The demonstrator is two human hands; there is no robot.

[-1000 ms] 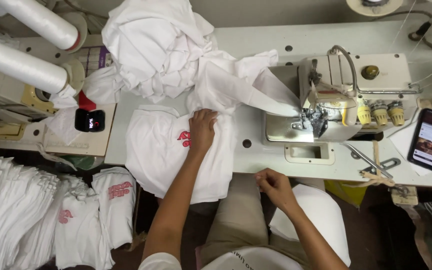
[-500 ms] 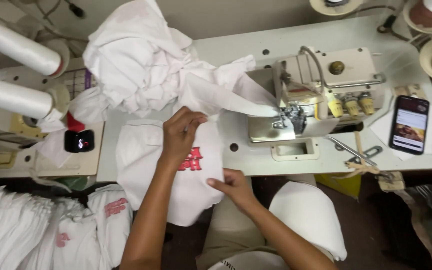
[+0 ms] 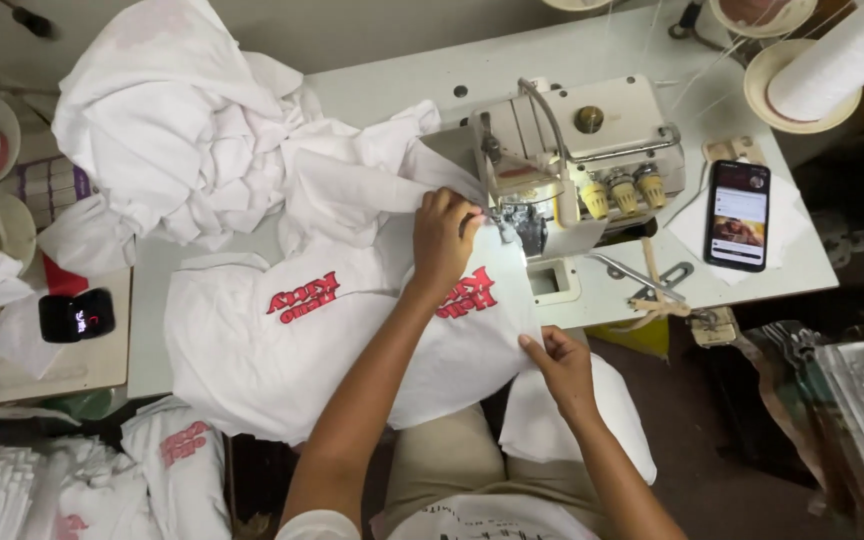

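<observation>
Two hands work one white shirt (image 3: 352,340) with red lettering, spread on the table (image 3: 592,40) before the sewing machine (image 3: 577,160). Left hand (image 3: 444,240) presses fabric at the needle, fingers curled; the needle itself is hidden. Right hand (image 3: 560,365) pinches the shirt's lower edge. A phone (image 3: 738,215) lies just beside the machine.

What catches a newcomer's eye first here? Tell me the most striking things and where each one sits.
First, the white garment with red print spread over the middle of the table, the left hand pressing it toward the cream sewing machine at upper centre. The right hand grips the cloth's edge at the table's front. A heap of white fabric fills the upper left, and a lit phone lies to the machine's right.
</observation>
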